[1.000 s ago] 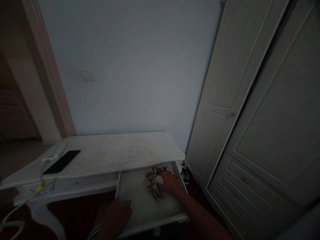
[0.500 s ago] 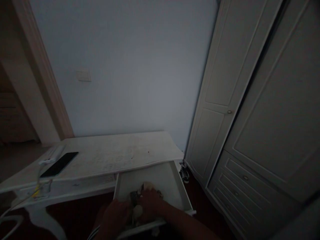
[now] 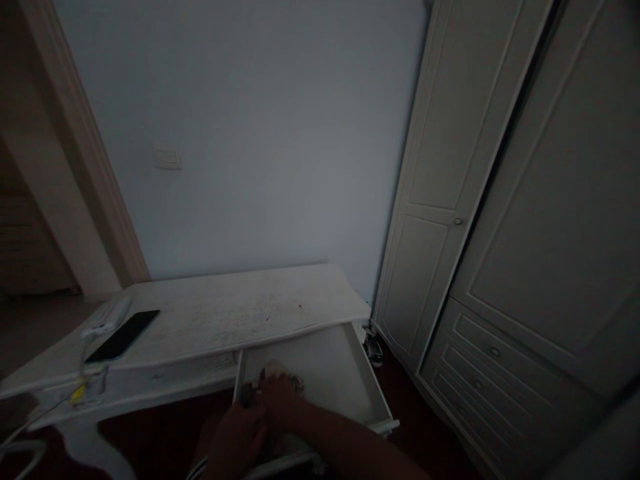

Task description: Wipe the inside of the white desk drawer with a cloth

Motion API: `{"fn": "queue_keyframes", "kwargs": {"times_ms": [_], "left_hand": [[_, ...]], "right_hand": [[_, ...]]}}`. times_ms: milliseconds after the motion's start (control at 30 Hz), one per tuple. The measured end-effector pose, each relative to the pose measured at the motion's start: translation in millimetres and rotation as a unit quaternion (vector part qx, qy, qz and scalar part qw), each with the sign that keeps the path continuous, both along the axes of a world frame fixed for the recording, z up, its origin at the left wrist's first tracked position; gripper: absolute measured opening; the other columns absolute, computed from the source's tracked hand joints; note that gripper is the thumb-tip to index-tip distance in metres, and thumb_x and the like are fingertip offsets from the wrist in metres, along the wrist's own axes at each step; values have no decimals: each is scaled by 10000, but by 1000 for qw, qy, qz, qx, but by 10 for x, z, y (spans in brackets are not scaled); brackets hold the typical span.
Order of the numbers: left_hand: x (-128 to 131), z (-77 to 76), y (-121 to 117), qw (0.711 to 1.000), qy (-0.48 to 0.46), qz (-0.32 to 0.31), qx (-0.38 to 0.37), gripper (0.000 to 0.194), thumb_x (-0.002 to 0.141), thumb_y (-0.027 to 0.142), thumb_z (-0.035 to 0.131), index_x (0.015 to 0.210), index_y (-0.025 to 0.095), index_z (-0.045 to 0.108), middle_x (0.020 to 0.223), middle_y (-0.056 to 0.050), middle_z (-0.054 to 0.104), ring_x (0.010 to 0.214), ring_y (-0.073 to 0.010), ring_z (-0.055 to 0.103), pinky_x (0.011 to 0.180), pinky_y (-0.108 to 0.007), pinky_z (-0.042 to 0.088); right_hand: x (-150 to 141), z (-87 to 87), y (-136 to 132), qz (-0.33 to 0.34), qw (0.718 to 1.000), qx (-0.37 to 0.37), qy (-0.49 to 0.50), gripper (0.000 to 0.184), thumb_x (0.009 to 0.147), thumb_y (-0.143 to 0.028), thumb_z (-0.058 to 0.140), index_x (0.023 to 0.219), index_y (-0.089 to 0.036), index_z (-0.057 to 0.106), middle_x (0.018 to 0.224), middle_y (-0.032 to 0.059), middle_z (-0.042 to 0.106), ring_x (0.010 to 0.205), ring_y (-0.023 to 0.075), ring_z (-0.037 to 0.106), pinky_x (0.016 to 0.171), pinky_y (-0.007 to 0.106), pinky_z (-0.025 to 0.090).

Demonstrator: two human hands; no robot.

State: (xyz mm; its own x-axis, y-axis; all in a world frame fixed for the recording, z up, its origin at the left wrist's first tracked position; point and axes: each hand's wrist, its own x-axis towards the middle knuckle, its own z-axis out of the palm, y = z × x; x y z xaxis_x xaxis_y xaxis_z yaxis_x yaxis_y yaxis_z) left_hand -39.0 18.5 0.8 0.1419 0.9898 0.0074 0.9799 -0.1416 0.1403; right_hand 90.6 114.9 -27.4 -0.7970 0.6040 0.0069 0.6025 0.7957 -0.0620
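Both hands are inside the pulled-out white drawer [image 3: 340, 380], near its left front. My right hand [image 3: 280, 398] reaches in palm down, with its fingers curled over small items. Beyond those fingers a pale rounded item [image 3: 273, 368] shows. A thin looped item, perhaps a chain or cord [image 3: 297, 383], lies just to the right of them. My left hand [image 3: 241, 427] is closed beside the right one, at a small dark grey item [image 3: 249, 392]. Dim light and overlapping fingers hide exactly what each hand grips.
The drawer belongs to a worn white desk [image 3: 225, 310]. On its left lie a dark phone [image 3: 124, 335] and a white device [image 3: 107, 317] with a cable. White wardrobes [image 3: 430, 253] stand at right, with shoes [image 3: 373, 350] on the floor beside the desk.
My hands have moved left and closer together in the drawer. The pale item and the dark grey item have shifted left too, and the looped item is more exposed.
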Motion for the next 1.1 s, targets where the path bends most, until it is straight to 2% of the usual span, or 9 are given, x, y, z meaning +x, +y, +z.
{"fn": "queue_keyframes", "kwargs": {"times_ms": [100,200,433,600,733,867,967,1100], "left_hand": [[6,3,-10,1000,3,-5,6,223,971,184,541,958,291,736,1018,-37,776,1043,-237,705,930,-321,496],[0,11,1,1000,-17,-13,10,200,949,182,564,928,280,738,984,-35,772,1004,-221,705,922,-309,492],[-17,35,6,1000,-6,-11,-17,268,989,186,506,986,284,755,1083,-49,783,1055,-231,708,900,-320,486],[26,126,-19,999,1,13,-35,265,967,209,521,1019,279,772,1083,-78,784,1071,-263,706,922,-352,490],[13,91,-26,999,8,2,-34,278,989,227,508,1070,281,769,1081,-69,785,1133,-274,689,979,-378,482],[-28,44,-37,1000,-13,0,-4,243,976,228,535,1030,297,761,1039,-38,783,1078,-236,700,946,-326,496],[-35,64,-43,1000,-23,-11,0,225,965,218,542,975,295,754,991,-38,786,1051,-237,703,946,-321,492],[-7,92,-43,1000,-11,0,-13,258,972,205,510,999,299,749,1007,-38,784,1052,-239,696,944,-326,475]], "right_hand": [[-14,85,70,1,1000,9,12,401,848,-424,766,1200,-239,708,1264,168,725,1105,396,723,857,598,597],[-44,186,143,-33,999,3,11,485,805,-432,796,1239,-240,694,1275,174,716,1130,401,709,890,602,580],[-66,465,292,-161,983,-46,73,737,740,-617,791,1368,-258,653,1350,183,690,1203,412,667,979,616,527],[38,571,442,-216,970,-48,97,642,829,-582,711,1375,-248,668,1383,185,691,1259,412,650,1019,605,505],[296,598,588,-268,957,-48,106,577,884,-557,662,1354,-223,691,1364,192,711,1248,397,669,1029,567,504],[693,611,720,-309,944,-46,110,606,893,-577,663,1391,-230,678,1435,187,675,1318,389,629,1053,521,493],[988,623,785,-335,935,-45,111,651,882,-602,675,1398,-204,679,1454,193,660,1333,388,617,1055,489,494],[1312,653,805,-387,914,-43,110,673,898,-628,646,1386,-166,681,1382,207,698,1256,390,661,1006,473,515]]}}
